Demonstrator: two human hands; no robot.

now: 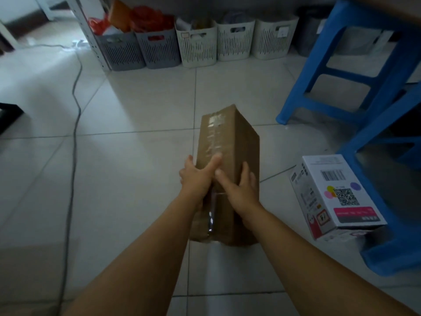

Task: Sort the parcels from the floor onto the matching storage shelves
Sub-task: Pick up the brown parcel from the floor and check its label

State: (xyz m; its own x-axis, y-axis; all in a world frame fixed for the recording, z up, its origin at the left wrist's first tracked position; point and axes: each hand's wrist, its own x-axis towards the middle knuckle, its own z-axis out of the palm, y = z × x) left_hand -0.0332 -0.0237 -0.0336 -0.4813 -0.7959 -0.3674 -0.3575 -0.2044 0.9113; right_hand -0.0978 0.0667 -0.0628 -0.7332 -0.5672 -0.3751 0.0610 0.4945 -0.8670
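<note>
A long brown cardboard parcel (227, 137), sealed with clear tape, lies on the tiled floor in the middle of the view. My left hand (196, 179) grips its left side with the thumb across the top. My right hand (239, 190) presses on the top and right side, fingers spread over the edge. A white printed box (335, 197) with a barcode, a QR code and a pink band lies on the floor to the right, apart from both hands.
Blue plastic stools (355, 71) stand at the right, close to the white box. A row of grey baskets (141, 51) and white baskets (234, 39) lines the far wall beside a metal shelf post (91, 35). A grey cable (75, 124) runs along the floor at the left.
</note>
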